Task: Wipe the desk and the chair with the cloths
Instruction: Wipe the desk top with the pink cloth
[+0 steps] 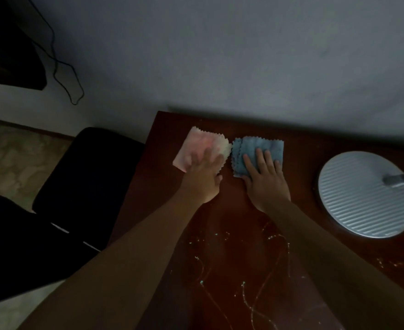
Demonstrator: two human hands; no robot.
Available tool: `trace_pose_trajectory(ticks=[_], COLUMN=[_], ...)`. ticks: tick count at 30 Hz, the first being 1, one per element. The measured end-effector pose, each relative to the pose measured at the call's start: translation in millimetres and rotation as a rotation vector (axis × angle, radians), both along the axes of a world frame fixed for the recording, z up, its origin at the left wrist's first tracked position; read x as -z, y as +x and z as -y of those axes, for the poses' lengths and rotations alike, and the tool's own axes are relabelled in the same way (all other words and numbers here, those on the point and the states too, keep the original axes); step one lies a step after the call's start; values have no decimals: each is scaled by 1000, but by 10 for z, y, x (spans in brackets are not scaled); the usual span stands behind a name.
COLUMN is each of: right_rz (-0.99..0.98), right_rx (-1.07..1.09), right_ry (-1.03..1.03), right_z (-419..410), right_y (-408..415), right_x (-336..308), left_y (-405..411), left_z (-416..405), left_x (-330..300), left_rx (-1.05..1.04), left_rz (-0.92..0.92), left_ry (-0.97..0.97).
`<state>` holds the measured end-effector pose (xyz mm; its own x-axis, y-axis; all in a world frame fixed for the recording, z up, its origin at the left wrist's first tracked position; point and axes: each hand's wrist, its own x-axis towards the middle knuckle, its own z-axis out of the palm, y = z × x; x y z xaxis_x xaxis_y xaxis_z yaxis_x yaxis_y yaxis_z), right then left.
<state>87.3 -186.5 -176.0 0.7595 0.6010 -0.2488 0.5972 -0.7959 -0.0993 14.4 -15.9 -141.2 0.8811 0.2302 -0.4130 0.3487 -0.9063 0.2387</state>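
Chair (84,177), black, stands at the far left, just beside the desk (232,234). Both bare forearms reach forward over the dark red top. The left hand (202,179) lies flat, fingers spread and blurred, palm pressing on the near right corner of the pink cloth (199,148). Just right of it, nearly touching, the blue cloth (255,146) lies under the right hand (265,177), also flat with fingers splayed, gripping nothing. Both cloths rest near the desk's far edge. A round ribbed lamp base (365,196) sits further right.
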Motion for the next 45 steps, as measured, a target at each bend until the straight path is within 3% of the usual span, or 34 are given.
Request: trace_pose_trajectory(ticks=[5,9,12,14,16,17,19,22,25,27,29,32,33,36,41,45], right_rz=[-108,-73,-150,-441,-1055,-1308,-1460,-1100,-462,-220,-211,-221,-158,37,-22,128], right_rx=[60,2,58,417,898,1035,1110,1025,588,207,-117,-297,-290,-265,-294,-212], right_ry=[92,123,446,758,1056,1156,1287,1093,813,726,464,-62,-94,68,50,10], right_z=[-54,-54,-157,-354,-608,-691,-844,-1080,-1235,-1331,-1465,-1497,-1536,-1559,-1736,-1791], right_y=[58,-46,-435,-707,-873,-929,-1000,-1014,-1050,-1179,-1380,-1754,-1881,-1961,-1908,-2156], right_x=[-161,-331,-438,-503,-647,-664,-715,-806,-827,-799,-722,-459,-377,-285,25,-7], left_y=[-28,-98,-235,-362,-536,-636,-878,-1236,-1591,-1876,-2182,-2585,-2746,-3046,-3194,-3161], left_z=[-94,-139,-175,-156,-73,-24,15,-87,-323,-542,-766,-999,-1077,-1023,-968,-977], left_x=[-43,-49,-110,-197,-320,-379,-468,-524,-507,-430,-284,-37,85,353,507,499], left_rx=[43,-13,-152,-253,-266,-235,-157,-136,-286,-389,-470,-648,-709,-774,-844,-807], left_rz=[64,155,242,311,408,436,430,426,510,503,472,397,354,263,331,354], left_ry=[42,-1,-44,-107,-212,-266,-339,-362,-303,-210,-122,-44,-67,-189,-180,-174])
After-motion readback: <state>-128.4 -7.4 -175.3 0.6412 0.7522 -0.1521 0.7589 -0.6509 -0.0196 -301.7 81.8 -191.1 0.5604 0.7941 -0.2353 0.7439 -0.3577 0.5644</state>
